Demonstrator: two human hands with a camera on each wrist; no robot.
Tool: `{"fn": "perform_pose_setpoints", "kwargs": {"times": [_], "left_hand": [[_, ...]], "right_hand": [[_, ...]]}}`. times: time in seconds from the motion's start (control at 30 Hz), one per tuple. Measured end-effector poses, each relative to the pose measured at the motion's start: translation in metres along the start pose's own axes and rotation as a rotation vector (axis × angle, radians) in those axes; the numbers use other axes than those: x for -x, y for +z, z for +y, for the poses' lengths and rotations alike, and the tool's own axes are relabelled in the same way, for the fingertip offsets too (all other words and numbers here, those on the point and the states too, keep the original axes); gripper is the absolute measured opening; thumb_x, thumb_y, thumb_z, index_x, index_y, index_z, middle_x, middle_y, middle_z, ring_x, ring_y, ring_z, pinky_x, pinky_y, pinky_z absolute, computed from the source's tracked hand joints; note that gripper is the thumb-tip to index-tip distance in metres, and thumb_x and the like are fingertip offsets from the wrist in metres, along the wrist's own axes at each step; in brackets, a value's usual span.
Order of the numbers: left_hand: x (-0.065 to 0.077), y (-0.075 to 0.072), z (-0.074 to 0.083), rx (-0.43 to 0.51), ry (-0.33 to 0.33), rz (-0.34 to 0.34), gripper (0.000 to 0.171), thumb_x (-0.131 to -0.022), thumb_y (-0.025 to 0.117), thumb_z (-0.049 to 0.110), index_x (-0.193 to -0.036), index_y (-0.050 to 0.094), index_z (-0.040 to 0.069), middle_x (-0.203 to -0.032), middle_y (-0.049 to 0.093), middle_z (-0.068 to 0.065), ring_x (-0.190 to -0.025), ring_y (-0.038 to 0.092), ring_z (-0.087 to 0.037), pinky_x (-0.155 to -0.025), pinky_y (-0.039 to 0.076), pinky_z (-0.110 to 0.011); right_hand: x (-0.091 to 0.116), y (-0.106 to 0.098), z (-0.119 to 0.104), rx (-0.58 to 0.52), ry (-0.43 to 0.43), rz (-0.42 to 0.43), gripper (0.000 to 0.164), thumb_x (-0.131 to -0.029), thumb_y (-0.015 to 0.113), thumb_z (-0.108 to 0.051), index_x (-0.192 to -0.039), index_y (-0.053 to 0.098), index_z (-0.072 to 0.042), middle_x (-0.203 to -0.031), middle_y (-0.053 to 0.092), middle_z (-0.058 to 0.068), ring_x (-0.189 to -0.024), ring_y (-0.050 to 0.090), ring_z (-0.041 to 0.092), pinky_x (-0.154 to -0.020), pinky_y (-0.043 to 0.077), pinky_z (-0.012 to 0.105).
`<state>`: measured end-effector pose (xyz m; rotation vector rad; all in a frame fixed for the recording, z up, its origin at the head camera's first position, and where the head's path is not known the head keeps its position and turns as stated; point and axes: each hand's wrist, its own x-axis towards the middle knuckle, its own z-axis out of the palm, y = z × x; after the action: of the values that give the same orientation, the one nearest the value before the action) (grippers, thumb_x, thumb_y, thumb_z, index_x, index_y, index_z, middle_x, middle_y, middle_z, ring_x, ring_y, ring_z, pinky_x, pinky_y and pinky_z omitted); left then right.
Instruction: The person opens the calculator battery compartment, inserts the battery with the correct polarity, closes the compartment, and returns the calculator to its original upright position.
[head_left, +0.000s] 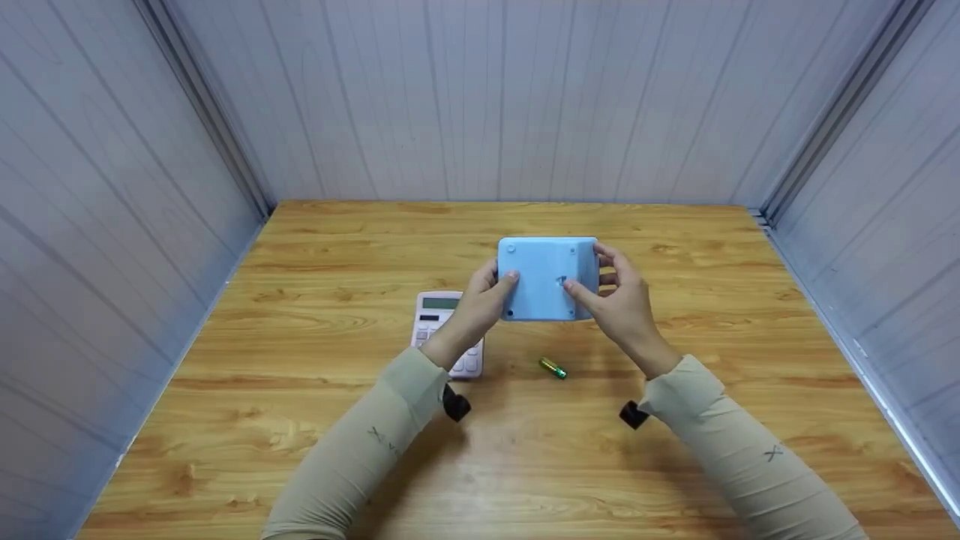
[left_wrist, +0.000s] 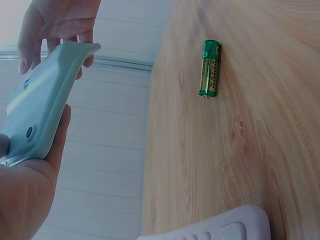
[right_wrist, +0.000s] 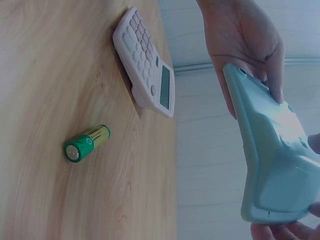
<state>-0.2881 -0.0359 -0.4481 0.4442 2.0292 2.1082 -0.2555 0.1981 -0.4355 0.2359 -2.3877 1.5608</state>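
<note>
Both hands held a light-blue device (head_left: 541, 259) up off the wood-grained surface (head_left: 322, 300), with its back turned towards the head camera. The left hand (head_left: 477, 306) gripped one side edge, thumb pressed flat on the back and fingers behind. The right hand (head_left: 628, 304) gripped the opposite side, where the casing thickened into a sloping wedge; its fingers curled at the outer edge, and its thumb tip rested at a small notch (head_left: 561, 280) in the back — just which part of the notch it touched could not be told.

On the surface below the device, between the forearms, a green-and-gold battery (head_left: 553, 367) lay on its side, touching neither hand. To the left of it sat a pale pink calculator (head_left: 437, 303), keys and display upward (partly covered, in the head view, by the left wrist and sleeve (head_left: 416, 382)). Pale panelled walls (head_left: 495, 97) stood behind the surface and along both sides.
</note>
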Motion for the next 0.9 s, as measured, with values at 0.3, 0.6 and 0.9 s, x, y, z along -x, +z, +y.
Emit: {"fn": "perform_pose_setpoints", "kwargs": {"times": [0.3,0.6,0.9], "left_hand": [[0.002,0.002,0.0,-0.013,0.007,0.006,0.045,-0.116,0.043,0.015,-0.157,0.044,-0.003,-0.149,0.06,-0.027,-0.136,0.063,-0.037,-0.111,0.057,-0.056],[0.004,0.003,0.0,-0.063,0.021,0.01,0.042,-0.116,0.045,0.016,-0.153,0.047,-0.003,-0.149,0.061,-0.026,-0.136,0.063,-0.039,-0.11,0.057,-0.058],[0.005,0.006,-0.002,-0.086,0.036,0.005,0.041,-0.116,0.045,0.016,-0.151,0.048,-0.005,-0.143,0.063,-0.028,-0.131,0.066,-0.039,-0.107,0.059,-0.058]], "right_hand": [[0.001,0.007,-0.005,0.033,0.008,0.027,0.081,-0.094,0.088,-0.022,-0.16,0.045,-0.003,-0.143,0.058,0.021,-0.111,0.065,0.037,-0.088,0.063,0.051],[0.002,0.009,-0.009,0.059,0.048,0.048,0.075,-0.095,0.087,-0.023,-0.156,0.046,-0.005,-0.139,0.058,0.021,-0.109,0.064,0.034,-0.084,0.066,0.053],[0.001,0.008,-0.009,0.097,0.058,0.061,0.073,-0.094,0.086,-0.02,-0.153,0.048,-0.004,-0.132,0.062,0.023,-0.104,0.071,0.039,-0.084,0.067,0.055]]}}
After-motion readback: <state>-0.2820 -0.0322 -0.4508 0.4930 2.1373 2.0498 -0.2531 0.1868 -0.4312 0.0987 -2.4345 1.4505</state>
